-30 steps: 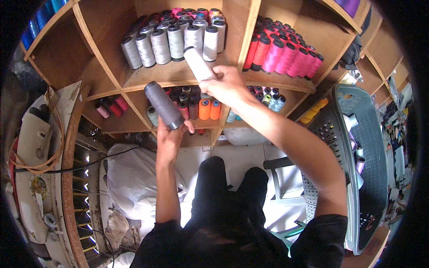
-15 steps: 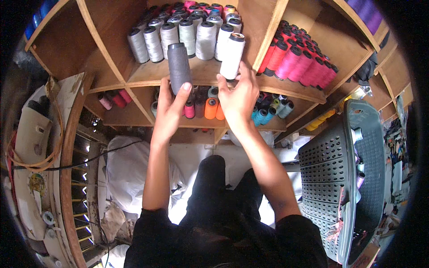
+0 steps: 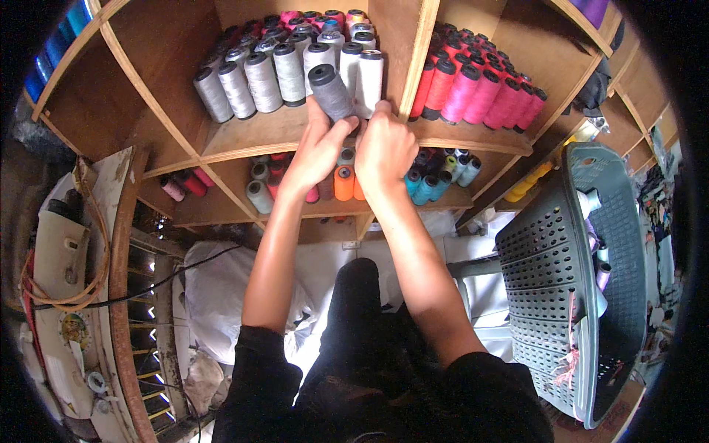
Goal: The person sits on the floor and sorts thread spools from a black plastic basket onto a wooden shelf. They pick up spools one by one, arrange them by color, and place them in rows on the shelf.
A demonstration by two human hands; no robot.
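Observation:
My left hand is closed around a dark grey thread spool with a black core, tilted with its top toward me. It is held in front of the shelf's front row. Beside it, a white thread spool stands upright at the row's right end. My right hand has its fingers curled in at the foot of the white spool, close to the grey spool's lower end. What those fingers hold, if anything, is hidden. Several pale grey spools stand to the left.
A wooden divider separates this compartment from one with pink and red spools. The lower shelf holds orange and teal spools. A grey-green perforated basket stands at right, with a few spools inside. White sacking lies at lower left.
The white spool now stands in the front row, and my right hand has dropped to its foot, fingers curled. My left hand has brought the grey spool rightward and tipped it toward me.

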